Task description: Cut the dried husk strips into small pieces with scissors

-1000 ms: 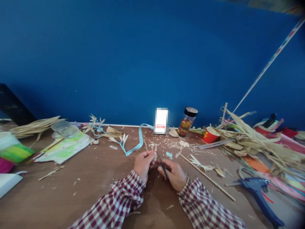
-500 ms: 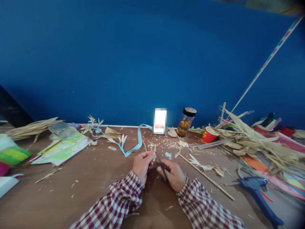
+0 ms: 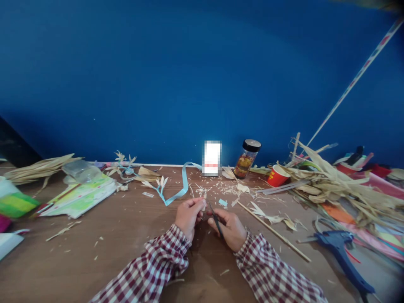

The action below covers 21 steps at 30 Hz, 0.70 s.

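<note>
My left hand (image 3: 188, 216) is closed in a pinch on a small pale piece of corn husk (image 3: 204, 202), mostly hidden by the fingers. Dark scissors (image 3: 217, 221) are in my right hand (image 3: 232, 229), their tips pointing up and left, close beside the husk piece. The two hands are a short way apart, low over the brown table (image 3: 126, 256). Pale husk clippings (image 3: 217, 185) lie scattered just beyond them. A light blue ribbon (image 3: 185, 185) curls on the table past my left hand, near a small husk flower (image 3: 160, 185) on a blue stem.
A thin stick (image 3: 274, 231) and a blue glue gun (image 3: 342, 252) lie to the right. Behind them are heaped dry husks (image 3: 328, 185) and a red paper cup (image 3: 277, 175). A black-lidded jar (image 3: 246, 159) stands near the blue wall. Painted paper (image 3: 82, 195) lies left.
The scissor tips appear slightly farther from the husk piece. Both hands keep nearly the same place and hold; the view has shifted a little.
</note>
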Tool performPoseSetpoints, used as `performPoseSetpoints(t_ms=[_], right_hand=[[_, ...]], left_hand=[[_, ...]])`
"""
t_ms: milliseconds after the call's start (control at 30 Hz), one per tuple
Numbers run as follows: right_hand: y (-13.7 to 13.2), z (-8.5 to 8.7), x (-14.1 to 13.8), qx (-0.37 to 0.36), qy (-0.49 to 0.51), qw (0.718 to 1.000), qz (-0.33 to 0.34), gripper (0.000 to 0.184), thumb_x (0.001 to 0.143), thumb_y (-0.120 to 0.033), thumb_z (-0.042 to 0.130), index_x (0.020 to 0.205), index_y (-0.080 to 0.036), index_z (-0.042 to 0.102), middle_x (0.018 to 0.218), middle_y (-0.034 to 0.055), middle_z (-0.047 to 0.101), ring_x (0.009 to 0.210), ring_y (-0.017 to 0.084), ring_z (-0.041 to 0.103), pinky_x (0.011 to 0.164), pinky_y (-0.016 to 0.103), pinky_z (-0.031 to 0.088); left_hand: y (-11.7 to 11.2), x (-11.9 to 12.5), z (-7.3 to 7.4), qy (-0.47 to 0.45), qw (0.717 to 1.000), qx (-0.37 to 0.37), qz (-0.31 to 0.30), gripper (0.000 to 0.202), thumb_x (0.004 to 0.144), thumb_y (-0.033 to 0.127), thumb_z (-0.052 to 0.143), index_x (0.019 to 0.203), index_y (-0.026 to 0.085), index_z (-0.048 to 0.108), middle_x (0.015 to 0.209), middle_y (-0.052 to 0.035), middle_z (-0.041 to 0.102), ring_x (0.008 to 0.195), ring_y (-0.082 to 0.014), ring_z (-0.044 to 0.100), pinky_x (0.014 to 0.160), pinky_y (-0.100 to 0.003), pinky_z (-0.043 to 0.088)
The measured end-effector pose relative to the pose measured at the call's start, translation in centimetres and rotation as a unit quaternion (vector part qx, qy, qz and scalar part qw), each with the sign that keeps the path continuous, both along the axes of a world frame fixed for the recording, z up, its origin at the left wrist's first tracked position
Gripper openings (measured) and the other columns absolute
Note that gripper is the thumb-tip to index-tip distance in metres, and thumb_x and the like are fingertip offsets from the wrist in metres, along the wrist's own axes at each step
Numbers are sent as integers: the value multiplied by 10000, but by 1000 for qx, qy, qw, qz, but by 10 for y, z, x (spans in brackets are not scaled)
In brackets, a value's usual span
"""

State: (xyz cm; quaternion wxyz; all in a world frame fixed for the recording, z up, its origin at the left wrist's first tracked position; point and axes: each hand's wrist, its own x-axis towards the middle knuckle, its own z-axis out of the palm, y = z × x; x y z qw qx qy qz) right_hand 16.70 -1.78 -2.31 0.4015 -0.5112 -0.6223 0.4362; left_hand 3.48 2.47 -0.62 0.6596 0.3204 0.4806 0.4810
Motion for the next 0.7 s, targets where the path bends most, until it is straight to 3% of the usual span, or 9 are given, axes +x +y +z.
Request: performPoseSetpoints(t_ms=[700], right_hand=[[-2, 3, -1, -10, 0, 1000, 4, 295, 775, -421, 502, 904, -173, 596, 545, -47, 407, 466, 84, 347, 415, 178, 305]], left_hand=[[-1, 0, 7, 10, 1000, 3, -7, 158, 587, 264, 637, 617, 115, 593, 421, 50, 452, 369, -39, 338, 347, -152, 214]])
